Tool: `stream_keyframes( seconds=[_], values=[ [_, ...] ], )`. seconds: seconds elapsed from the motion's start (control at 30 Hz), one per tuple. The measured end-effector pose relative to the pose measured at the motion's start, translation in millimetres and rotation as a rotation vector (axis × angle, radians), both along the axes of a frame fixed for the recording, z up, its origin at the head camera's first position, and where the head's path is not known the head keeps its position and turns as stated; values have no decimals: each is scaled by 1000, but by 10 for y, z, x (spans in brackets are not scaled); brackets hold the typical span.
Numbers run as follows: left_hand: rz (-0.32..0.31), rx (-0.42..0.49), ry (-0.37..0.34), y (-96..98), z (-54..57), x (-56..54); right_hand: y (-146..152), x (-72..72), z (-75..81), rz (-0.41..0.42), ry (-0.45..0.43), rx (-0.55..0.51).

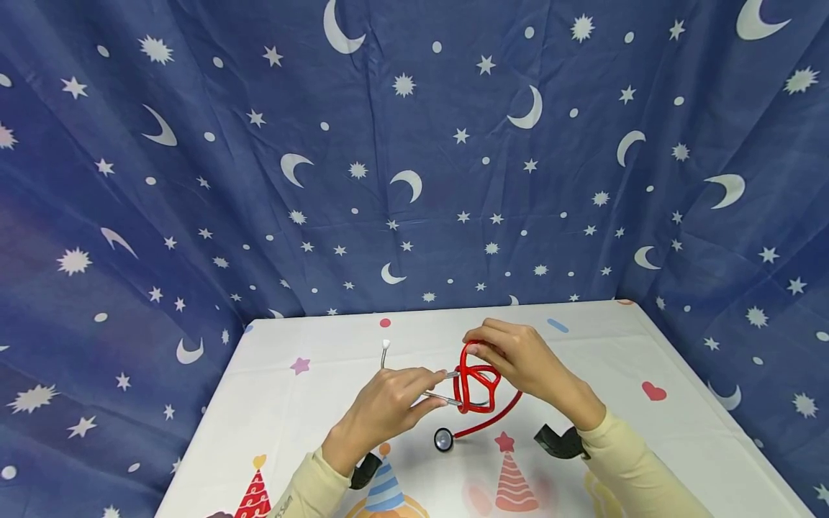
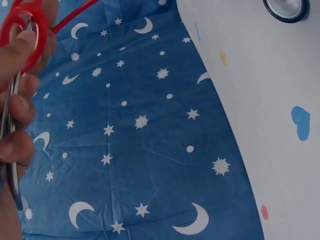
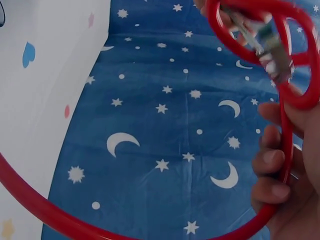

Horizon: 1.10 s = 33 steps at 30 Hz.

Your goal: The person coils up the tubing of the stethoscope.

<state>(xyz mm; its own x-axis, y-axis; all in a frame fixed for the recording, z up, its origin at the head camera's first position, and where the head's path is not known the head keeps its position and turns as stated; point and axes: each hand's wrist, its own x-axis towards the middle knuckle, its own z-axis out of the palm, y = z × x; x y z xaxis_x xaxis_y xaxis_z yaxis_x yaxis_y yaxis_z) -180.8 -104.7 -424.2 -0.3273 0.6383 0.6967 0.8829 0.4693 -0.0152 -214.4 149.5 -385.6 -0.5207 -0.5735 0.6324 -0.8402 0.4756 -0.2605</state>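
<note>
A stethoscope with red tubing (image 1: 478, 409) is held up over the table between both hands. My left hand (image 1: 393, 403) grips its metal ear tubes (image 2: 12, 107), one white eartip (image 1: 386, 344) sticking up behind the fingers. Red tubing loops around the metal tubes just right of the left fingertips. At the upper right of the loop, my right hand (image 1: 518, 356) pinches the tubing; the right wrist view shows its fingers curled round the red tube (image 3: 286, 135). From there the tubing curves down and left to the round chest piece (image 1: 443, 439), low in front of the hands.
A white tablecloth (image 1: 272, 403) printed with party hats, hearts and stars covers the table. Behind and at both sides hangs a blue curtain (image 1: 414, 144) with moons and stars. Dark straps (image 1: 560, 441) sit at the wrists.
</note>
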Motion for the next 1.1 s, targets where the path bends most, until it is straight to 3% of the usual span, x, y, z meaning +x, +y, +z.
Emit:
stream_keyframes(
  seconds=[0.17,0.33,0.67,0.83,0.97,1.1],
  values=[
    [-44,16,49,2,-9,-1,35,-25,-4,32,-129,22],
    [-48,75,51,33,-14,-3,14,-73,-93,43,-272,-6],
    [-87,377,-131,78,-47,-20,-125,22,-322,-76,-465,-258],
    [-113,507,-231,88,-38,-2,-207,65,-416,-92,-458,-331],
    [-72,625,-285,62,-8,8,-249,83,-471,-96,-455,-361],
    [-7,687,-314,34,9,2,-251,104,-526,-136,-483,-367]
  ],
)
